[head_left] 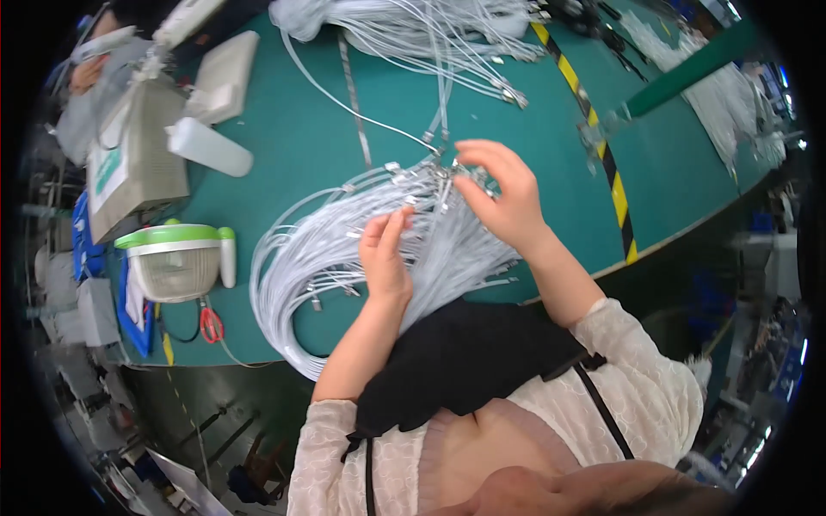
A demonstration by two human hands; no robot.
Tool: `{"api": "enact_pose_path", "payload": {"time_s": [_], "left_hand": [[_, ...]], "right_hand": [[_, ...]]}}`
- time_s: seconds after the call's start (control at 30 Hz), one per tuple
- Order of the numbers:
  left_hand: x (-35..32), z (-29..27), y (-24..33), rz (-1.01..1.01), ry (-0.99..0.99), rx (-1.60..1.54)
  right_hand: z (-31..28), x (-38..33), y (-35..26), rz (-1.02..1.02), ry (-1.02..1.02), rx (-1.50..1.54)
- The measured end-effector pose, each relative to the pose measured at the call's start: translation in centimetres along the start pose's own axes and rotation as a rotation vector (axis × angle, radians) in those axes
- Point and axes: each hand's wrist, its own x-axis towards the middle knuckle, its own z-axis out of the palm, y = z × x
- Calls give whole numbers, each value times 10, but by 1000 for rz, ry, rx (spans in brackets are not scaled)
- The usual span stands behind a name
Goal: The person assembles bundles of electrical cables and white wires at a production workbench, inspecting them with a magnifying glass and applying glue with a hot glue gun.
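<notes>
A large bundle of thin white cables (297,258) lies looped on the green table in front of me, small metal-ended connectors sticking out of it. Over its middle, my left hand (385,254) pinches thumb and fingertips together at a small white connector (410,202). My right hand (508,193) curls in from the right. Its thumb and forefinger are at the cluster of cable ends (443,170) at the top of the bundle; the exact contact there is blurred. One loose cable (344,107) runs from this cluster up to a second pile.
A second white cable pile (387,26) lies at the far edge. On the left are a beige box (142,163), a white bottle (211,146), a green-lidded container (176,262) and red-handled scissors (211,325). Yellow-black tape (607,163) and a green pole (688,69) stand right.
</notes>
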Motion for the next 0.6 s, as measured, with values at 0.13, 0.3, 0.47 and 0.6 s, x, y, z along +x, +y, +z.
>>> {"api": "enact_pose_path", "payload": {"time_s": [0.13,0.3,0.47,0.6], "left_hand": [[0,-19,1,-253,127,-131],[-5,-55,27,-310,-105,-241],[-43,-118,142,-68,-139,-584],[-62,-138,147,43,-47,-553]], "right_hand": [[31,-18,-13,-223,-137,-11],[66,-58,29,167,-803,-144],[25,-99,28,222,-592,-208],[14,-111,31,187,-673,-235]]}}
